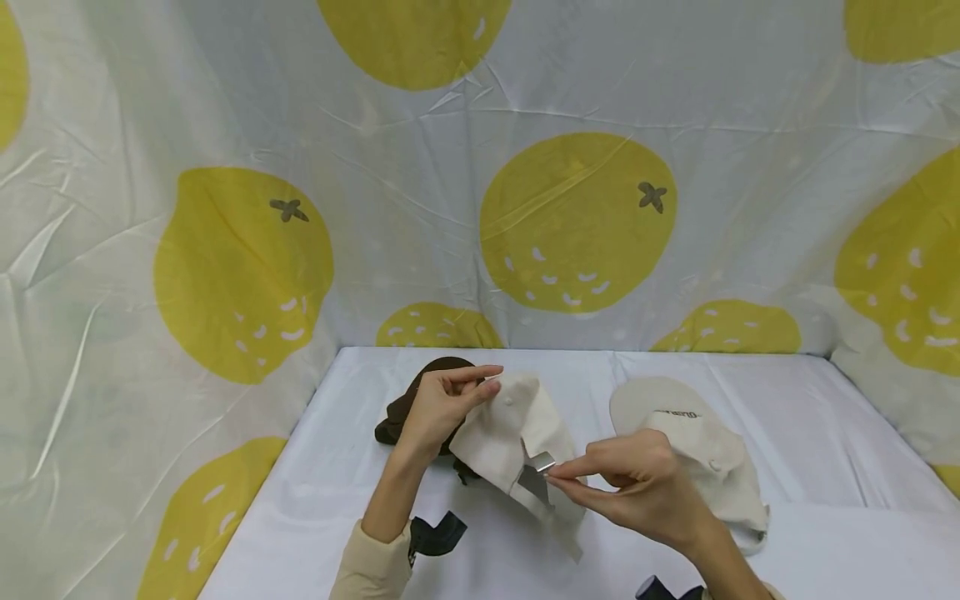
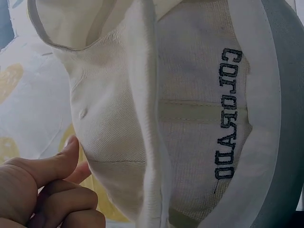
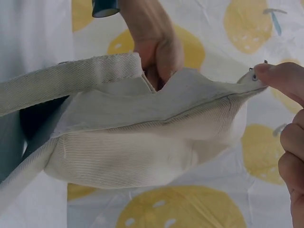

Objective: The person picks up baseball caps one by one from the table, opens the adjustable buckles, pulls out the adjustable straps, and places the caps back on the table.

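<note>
A cream baseball cap (image 1: 487, 442) is held up off the table between both hands. My left hand (image 1: 438, 408) pinches the top of its crown between thumb and fingers. In the left wrist view, the left hand (image 2: 57, 185) sits at the crown's edge, and the cap's inside shows reversed dark stitched letters (image 2: 228, 114). My right hand (image 1: 637, 487) pinches a small metal buckle (image 1: 542, 462) at the back opening. In the right wrist view, the right hand (image 3: 289, 118) holds the buckle end, while a loose strap (image 3: 71, 80) extends at the left.
A dark brown cap (image 1: 416, 392) lies on the white table (image 1: 300, 533) behind the left hand. Another cream cap (image 1: 705, 442), with dark lettering, rests to the right, partly behind the right hand. A lemon-print curtain (image 1: 405, 217) hangs around the table.
</note>
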Tool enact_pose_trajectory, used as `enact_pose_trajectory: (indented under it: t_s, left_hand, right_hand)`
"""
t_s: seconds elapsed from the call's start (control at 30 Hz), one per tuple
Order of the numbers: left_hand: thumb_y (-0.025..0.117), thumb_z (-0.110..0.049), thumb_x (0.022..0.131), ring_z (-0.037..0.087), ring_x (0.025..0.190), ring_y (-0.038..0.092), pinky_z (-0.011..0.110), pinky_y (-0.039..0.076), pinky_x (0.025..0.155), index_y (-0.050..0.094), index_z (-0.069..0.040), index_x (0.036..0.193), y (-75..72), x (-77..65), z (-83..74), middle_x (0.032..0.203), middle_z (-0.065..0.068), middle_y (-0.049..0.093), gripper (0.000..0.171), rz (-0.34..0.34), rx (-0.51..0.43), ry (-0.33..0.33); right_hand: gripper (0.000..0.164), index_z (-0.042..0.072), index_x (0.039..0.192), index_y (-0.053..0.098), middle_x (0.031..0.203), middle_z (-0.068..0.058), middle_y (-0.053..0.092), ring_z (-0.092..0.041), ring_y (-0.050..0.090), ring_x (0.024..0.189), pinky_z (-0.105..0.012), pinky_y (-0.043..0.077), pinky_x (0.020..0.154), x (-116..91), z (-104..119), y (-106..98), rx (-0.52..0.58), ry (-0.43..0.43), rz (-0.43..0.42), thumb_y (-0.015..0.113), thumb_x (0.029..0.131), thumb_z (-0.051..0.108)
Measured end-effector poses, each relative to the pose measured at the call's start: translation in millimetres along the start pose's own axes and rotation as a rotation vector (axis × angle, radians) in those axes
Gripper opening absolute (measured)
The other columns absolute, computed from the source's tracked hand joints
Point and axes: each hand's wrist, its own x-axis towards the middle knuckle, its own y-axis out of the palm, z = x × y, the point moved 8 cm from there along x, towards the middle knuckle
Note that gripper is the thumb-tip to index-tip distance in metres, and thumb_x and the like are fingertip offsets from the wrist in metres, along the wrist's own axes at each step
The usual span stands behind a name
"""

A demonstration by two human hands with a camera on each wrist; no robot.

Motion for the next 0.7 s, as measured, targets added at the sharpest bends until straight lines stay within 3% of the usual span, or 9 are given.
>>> enact_pose_trajectory:
  t_s: [0.23, 0.33, 0.47, 0.57, 0.7]
  left_hand:
    - [0.076, -0.012, 0.095, 0.003, 0.051, 0.026, 0.020, 0.029, 0.055, 0.075, 0.002, 0.121, 2.2, 0.8, 6.0, 0.053, -0.011, 0.031, 0.030, 0.029, 0.012, -0.007]
    - [0.078, -0.013, 0.094, 0.003, 0.057, 0.035, 0.019, 0.036, 0.061, 0.076, 0.002, 0.118, 3.5, 1.2, 7.9, 0.052, -0.012, 0.040, 0.028, 0.035, 0.024, -0.018]
    - [0.079, -0.012, 0.092, 0.004, 0.058, 0.036, 0.020, 0.035, 0.062, 0.078, 0.003, 0.111, 4.8, 1.6, 8.6, 0.052, -0.011, 0.045, 0.025, 0.040, 0.034, -0.017]
    - [0.080, -0.011, 0.091, 0.005, 0.060, 0.037, 0.019, 0.033, 0.061, 0.079, 0.004, 0.107, 4.7, 1.6, 7.0, 0.060, -0.010, 0.059, 0.022, 0.026, 0.030, -0.001]
    - [0.082, -0.010, 0.089, 0.005, 0.076, 0.053, 0.017, 0.042, 0.066, 0.080, 0.005, 0.102, 3.6, 1.1, 4.7, 0.087, 0.001, 0.079, 0.019, -0.002, 0.019, 0.011]
  right_hand:
    - [0.012, 0.005, 0.090, 0.081, 0.055, 0.012, 0.055, 0.002, 0.025, 0.049, -0.006, 0.021, 0.044, -5, -3, 5, -0.046, 0.047, 0.050, 0.074, 0.096, 0.013]
    - [0.013, 0.006, 0.090, 0.082, 0.054, 0.012, 0.053, 0.002, 0.025, 0.049, -0.006, 0.021, 0.045, -7, -3, 7, -0.063, 0.052, 0.068, 0.074, 0.097, 0.014]
    - [0.013, 0.009, 0.090, 0.082, 0.056, 0.013, 0.056, 0.002, 0.026, 0.049, -0.005, 0.022, 0.046, -8, -3, 9, -0.079, 0.060, 0.085, 0.074, 0.097, 0.016]
    - [0.013, 0.011, 0.090, 0.082, 0.059, 0.013, 0.059, 0.002, 0.027, 0.049, -0.004, 0.024, 0.046, -9, -4, 11, -0.096, 0.065, 0.095, 0.073, 0.098, 0.017]
    - [0.007, 0.013, 0.091, 0.082, 0.061, 0.014, 0.061, 0.003, 0.030, 0.049, -0.004, 0.026, 0.047, -9, -5, 14, -0.112, 0.081, 0.125, 0.076, 0.095, 0.015]
